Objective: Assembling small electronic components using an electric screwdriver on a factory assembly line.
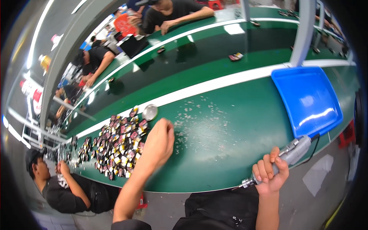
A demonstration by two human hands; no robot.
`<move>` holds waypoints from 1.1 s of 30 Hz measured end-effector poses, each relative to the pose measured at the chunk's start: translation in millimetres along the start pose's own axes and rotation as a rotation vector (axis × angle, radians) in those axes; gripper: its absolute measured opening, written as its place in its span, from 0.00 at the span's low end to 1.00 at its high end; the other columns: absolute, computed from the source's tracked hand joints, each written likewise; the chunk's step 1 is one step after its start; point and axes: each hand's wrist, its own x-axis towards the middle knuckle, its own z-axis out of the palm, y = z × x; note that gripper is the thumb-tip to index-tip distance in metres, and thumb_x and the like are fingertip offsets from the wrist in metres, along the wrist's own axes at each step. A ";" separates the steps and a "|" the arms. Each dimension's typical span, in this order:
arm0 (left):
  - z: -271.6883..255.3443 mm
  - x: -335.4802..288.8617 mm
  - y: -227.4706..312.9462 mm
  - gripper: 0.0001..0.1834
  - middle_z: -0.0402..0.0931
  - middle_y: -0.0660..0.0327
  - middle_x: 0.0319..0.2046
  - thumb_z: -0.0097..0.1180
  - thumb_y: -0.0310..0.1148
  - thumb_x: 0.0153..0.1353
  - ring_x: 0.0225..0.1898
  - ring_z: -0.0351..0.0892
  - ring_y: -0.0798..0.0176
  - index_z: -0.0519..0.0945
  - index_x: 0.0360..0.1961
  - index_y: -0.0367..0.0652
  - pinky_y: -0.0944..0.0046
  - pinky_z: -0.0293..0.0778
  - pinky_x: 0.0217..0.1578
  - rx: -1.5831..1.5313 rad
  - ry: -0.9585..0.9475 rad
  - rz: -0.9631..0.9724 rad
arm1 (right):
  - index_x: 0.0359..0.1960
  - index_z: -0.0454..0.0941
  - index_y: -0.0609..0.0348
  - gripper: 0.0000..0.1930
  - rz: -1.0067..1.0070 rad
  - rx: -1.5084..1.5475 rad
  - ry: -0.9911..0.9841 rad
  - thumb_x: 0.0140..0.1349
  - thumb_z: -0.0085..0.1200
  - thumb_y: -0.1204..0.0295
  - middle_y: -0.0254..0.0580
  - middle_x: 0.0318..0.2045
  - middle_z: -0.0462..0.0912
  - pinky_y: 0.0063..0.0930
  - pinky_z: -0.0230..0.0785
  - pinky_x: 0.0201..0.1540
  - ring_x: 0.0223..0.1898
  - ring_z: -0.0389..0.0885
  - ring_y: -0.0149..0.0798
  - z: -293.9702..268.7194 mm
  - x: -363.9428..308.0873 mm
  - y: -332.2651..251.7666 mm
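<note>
My right hand (271, 170) is wrapped round a grey electric screwdriver (297, 150) with a metal chuck. Its thin bit points left and down, beyond the near edge of the green table (245, 126). Over the table, my left hand (163, 136) has its fingers pressed together; whatever they hold, if anything, is hidden. That hand is between a heap of small black parts (119, 145) with yellow, white and reddish bits and a scatter of tiny pale pieces (201, 126). Just beyond it sits a small round metal dish (150, 112).
A blue plastic tray (281, 92) rests at the right, near a grey upright post (303, 34). Behind a white rail, a dark conveyor belt (184, 57) carries a few small parts. A co-worker (69, 188) sits at the left; other people work across the belt.
</note>
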 end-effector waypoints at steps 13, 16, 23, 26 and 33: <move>44.8 -99.6 91.1 0.04 0.72 0.51 0.29 0.44 0.25 0.65 0.29 0.64 0.66 0.64 0.37 0.36 0.68 0.65 0.32 -0.915 -0.094 -0.032 | 0.32 0.66 0.58 0.06 -0.034 0.007 -0.048 0.65 0.41 0.70 0.30 0.11 0.61 0.26 0.61 0.20 0.11 0.61 0.27 20.2 -9.3 6.2; 48.3 -104.4 95.3 0.05 0.72 0.51 0.28 0.45 0.26 0.66 0.28 0.67 0.66 0.66 0.34 0.35 0.68 0.66 0.31 -0.995 -0.091 -0.040 | 0.33 0.65 0.58 0.06 -0.054 0.046 -0.083 0.65 0.41 0.70 0.31 0.11 0.62 0.26 0.60 0.20 0.11 0.61 0.27 34.8 -13.7 7.2; 48.6 -114.1 110.3 0.10 0.72 0.50 0.26 0.46 0.29 0.67 0.25 0.71 0.62 0.70 0.30 0.33 0.65 0.71 0.27 -1.397 -0.151 -0.197 | 0.35 0.65 0.56 0.07 -0.172 0.049 -0.086 0.66 0.36 0.68 0.33 0.13 0.65 0.29 0.63 0.22 0.14 0.64 0.31 58.7 -29.7 9.7; 52.4 -117.9 113.8 0.09 0.75 0.52 0.30 0.47 0.27 0.67 0.27 0.71 0.67 0.74 0.34 0.30 0.70 0.69 0.29 -1.624 -0.153 -0.204 | 0.35 0.65 0.56 0.07 -0.209 0.051 -0.093 0.66 0.36 0.67 0.33 0.13 0.64 0.29 0.63 0.23 0.13 0.63 0.31 61.8 -32.0 11.9; 49.4 -116.4 111.8 0.11 0.75 0.51 0.30 0.49 0.30 0.67 0.28 0.71 0.66 0.76 0.32 0.30 0.70 0.68 0.29 -1.674 -0.173 -0.233 | 0.35 0.65 0.56 0.08 -0.211 -0.013 -0.096 0.66 0.36 0.67 0.32 0.13 0.64 0.30 0.64 0.23 0.13 0.63 0.31 58.0 -33.0 15.6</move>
